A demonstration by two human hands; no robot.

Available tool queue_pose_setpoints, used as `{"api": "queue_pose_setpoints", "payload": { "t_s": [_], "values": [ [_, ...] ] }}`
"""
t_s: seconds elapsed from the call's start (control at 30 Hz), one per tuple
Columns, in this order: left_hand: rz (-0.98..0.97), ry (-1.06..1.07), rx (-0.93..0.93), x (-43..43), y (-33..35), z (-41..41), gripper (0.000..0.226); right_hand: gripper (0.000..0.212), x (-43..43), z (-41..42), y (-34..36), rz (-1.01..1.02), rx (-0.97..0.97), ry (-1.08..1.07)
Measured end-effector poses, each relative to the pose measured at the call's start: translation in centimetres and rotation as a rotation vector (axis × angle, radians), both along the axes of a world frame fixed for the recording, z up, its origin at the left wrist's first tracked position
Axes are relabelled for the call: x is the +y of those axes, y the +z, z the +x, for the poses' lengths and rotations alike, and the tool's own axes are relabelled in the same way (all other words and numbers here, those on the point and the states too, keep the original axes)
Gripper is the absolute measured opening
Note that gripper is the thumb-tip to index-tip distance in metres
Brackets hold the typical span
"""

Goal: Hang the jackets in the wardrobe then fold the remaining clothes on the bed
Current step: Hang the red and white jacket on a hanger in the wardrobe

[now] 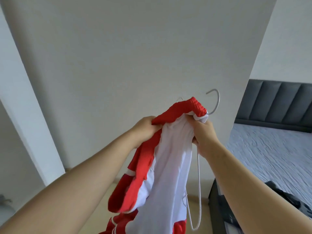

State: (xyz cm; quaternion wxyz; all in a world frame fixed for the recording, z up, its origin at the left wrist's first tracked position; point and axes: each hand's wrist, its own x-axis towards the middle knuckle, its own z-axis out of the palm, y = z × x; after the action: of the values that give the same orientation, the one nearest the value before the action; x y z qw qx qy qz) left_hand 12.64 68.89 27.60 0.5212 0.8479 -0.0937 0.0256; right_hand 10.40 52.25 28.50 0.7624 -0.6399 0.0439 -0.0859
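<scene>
A red and white jacket hangs between my hands in front of a white wardrobe panel. My left hand grips the red fabric near the collar. My right hand grips the white lining together with a white wire hanger. The hanger's hook sticks up behind the red collar, and its lower loop dangles below my right hand. Part of the hanger is hidden inside the jacket.
At the right stands a bed with a grey-blue cover and a dark padded headboard. Dark clothes lie on the bed near its corner. White walls are on the left, with beige floor below.
</scene>
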Motion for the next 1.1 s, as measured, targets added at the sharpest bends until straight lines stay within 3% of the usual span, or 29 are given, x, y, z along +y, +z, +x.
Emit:
{"api": "queue_pose_setpoints", "payload": {
  "t_s": [0.1, 0.2, 0.37, 0.43, 0.5, 0.67, 0.73, 0.93, 1.1],
  "values": [
    [0.084, 0.176, -0.187, 0.1, 2.0, 0.9, 0.011, 0.012, -1.0, 0.1, -0.1, -0.040, 0.003, -0.026],
    [0.196, 0.219, -0.322, 0.4, 4.1, 0.9, 0.020, 0.016, -1.8, 0.2, -0.3, -0.080, -0.015, -0.040],
    [0.430, 0.161, -0.339, 0.5, 5.3, 0.8, 0.024, 0.017, -2.9, 0.2, 0.2, -0.071, -0.031, -0.052],
    [0.299, 0.168, -0.276, 0.3, 4.9, 1.0, 0.025, 0.018, -3.3, 0.2, 0.2, -0.085, -0.039, -0.068],
    [-0.008, 0.192, -0.154, -0.7, 4.6, 1.0, 0.023, 0.019, -3.3, 0.2, 0.0, -0.114, -0.042, -0.070],
    [-0.687, 0.402, 0.365, -3.3, 5.7, 1.1, 0.008, 0.014, -3.0, -0.3, -0.9, -0.167, -0.032, 0.034],
    [-0.849, 0.409, 0.411, -3.9, 6.2, 1.1, 0.019, 0.018, -3.1, -0.8, -0.9, -0.165, -0.001, 0.068],
    [-1.022, 0.255, 0.401, -6.0, 6.7, 0.1, 0.021, 0.044, -4.2, -2.1, -0.9, -0.272, 0.082, 0.149],
    [-0.861, 0.013, 0.418, -7.9, 7.2, -1.5, 0.022, 0.034, -3.7, -2.3, -1.1, -0.375, 0.035, 0.176]
  ]
}}
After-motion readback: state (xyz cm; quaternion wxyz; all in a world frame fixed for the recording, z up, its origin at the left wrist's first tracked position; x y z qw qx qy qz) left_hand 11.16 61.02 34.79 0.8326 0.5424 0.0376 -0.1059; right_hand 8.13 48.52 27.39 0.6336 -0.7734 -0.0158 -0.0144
